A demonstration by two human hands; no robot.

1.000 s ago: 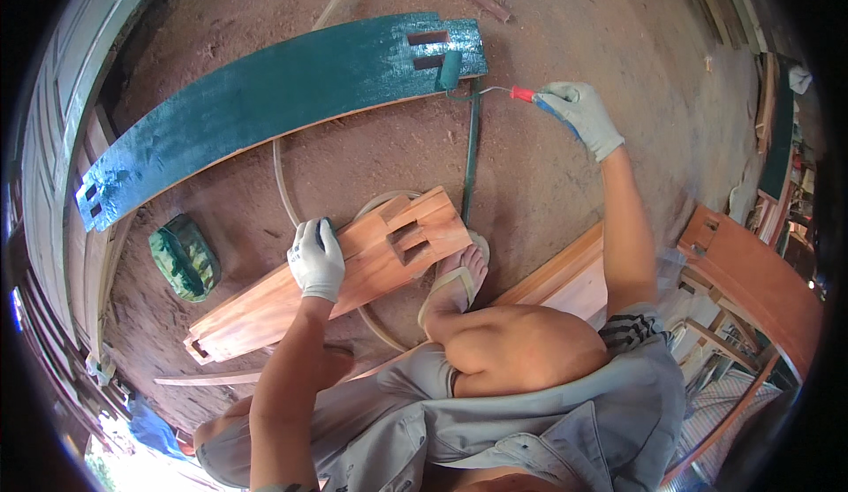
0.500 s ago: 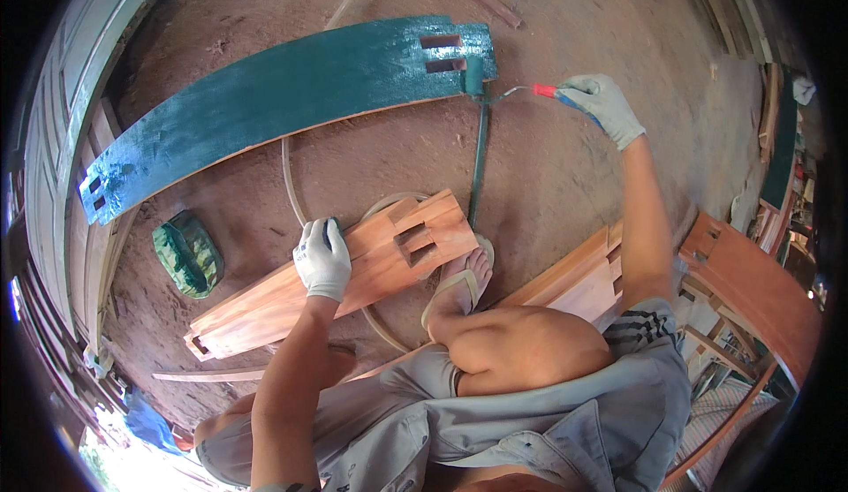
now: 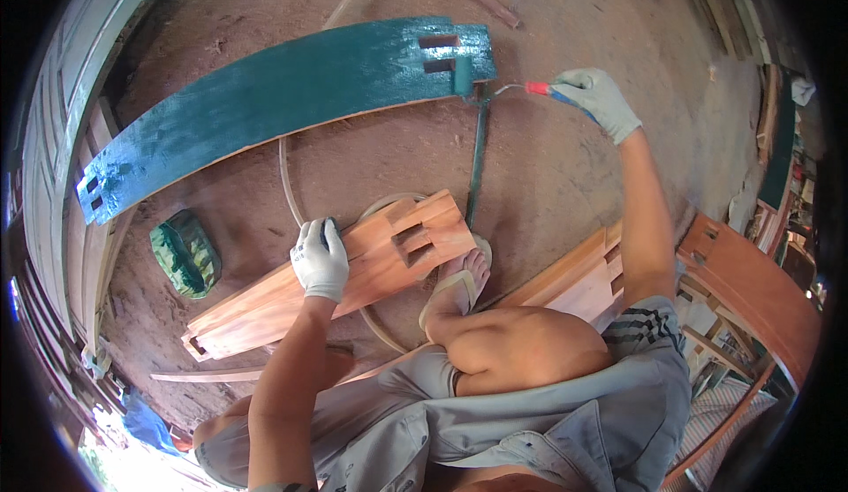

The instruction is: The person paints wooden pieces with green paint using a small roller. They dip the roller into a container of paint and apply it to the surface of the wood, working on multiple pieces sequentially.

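A long curved wooden board [image 3: 283,86], coated in wet dark teal paint, lies ahead of me, with rectangular slots at both ends. My right hand [image 3: 601,103], in a white work glove, grips the red and blue handle of a paint roller [image 3: 462,77]. The roller's teal sleeve rests on the board's right end, beside the slots. My left hand [image 3: 320,258], also gloved, is closed over the far edge of an unpainted slotted wooden board [image 3: 353,267] nearer to me; its fingertips are partly hidden.
A green camouflage-patterned cloth item [image 3: 185,253] lies left of the bare board. A teal-stained stick [image 3: 479,165] and a pale hose [image 3: 290,183] are on the dirt ground. More boards [image 3: 565,280] lie at right, near a curved brown board [image 3: 751,289]. My sandalled foot [image 3: 461,284] is beside the bare board.
The roller has shifted slightly left and down across the painted board's right end, my right hand moving with it. My left hand keeps its place on the bare board.
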